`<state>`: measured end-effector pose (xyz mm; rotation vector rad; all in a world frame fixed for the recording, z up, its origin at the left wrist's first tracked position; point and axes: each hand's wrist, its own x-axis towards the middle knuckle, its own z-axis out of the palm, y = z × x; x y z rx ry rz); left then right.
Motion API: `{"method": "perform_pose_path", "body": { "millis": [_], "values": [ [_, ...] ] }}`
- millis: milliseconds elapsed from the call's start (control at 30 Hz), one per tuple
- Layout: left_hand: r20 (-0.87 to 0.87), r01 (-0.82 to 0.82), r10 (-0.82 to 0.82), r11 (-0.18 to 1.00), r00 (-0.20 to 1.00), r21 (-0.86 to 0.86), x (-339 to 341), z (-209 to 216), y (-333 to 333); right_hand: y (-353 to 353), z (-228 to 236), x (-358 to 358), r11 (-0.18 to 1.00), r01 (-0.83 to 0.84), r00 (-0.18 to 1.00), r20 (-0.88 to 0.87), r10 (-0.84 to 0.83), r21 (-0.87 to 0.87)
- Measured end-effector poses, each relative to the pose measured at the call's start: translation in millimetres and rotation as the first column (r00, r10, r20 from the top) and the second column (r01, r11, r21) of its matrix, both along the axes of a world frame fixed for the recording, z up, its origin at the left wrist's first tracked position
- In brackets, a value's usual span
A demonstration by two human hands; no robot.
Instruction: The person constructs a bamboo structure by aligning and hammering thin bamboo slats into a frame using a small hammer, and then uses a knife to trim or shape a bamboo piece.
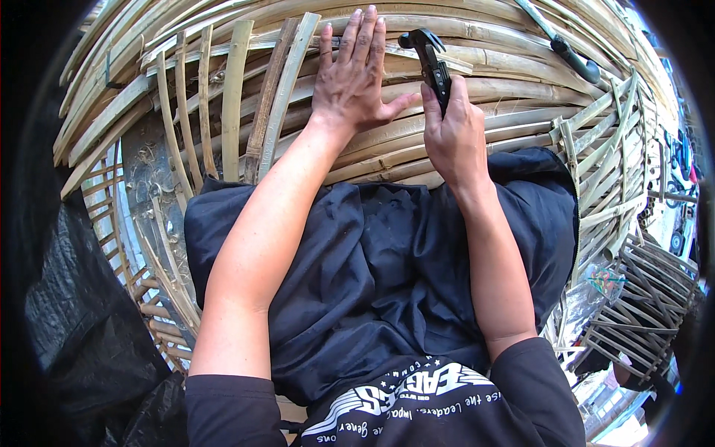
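Observation:
My left hand (pixel 348 93) lies flat, fingers stretched out and thumb spread to the right, on a stack of long split bamboo strips (pixel 514 88). Just to its right, my right hand (pixel 458 138) is closed round the handle of a small black hammer (pixel 434 63). The hammer's clawed head points away from me, over the strips. Several shorter upright slats (pixel 237 97) cross the long strips left of my left hand. A dark cloth (pixel 372 246) covers my lap, below both hands.
A knife (pixel 570 56) with a dark handle rests on the strips at the far right. Woven bamboo lattice (pixel 607 149) stands to the right, with a slatted bamboo frame (pixel 640 305) below it. Black plastic sheeting (pixel 82 313) hangs at the left, beside a ladder-like bamboo frame (pixel 112 216).

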<state>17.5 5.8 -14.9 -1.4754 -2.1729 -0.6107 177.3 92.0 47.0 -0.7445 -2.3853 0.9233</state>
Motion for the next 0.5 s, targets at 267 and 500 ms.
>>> {"method": "perform_pose_path", "body": {
  "millis": [267, 500],
  "values": [
    [-0.032, -0.056, 0.055, 0.998, 0.998, -0.03, 0.2, -0.6, -0.3, -7.1, 10.4, 1.6, 1.0, 0.025, 0.993, -0.115, -0.025, 0.001],
    [0.005, -0.037, 0.038, 0.998, 0.999, -0.059, 6.0, 13.2, 0.5, -2.7, -5.2, 4.6, 0.998, 0.07, 0.996, -0.047, -0.069, 0.006]
  ]
}}
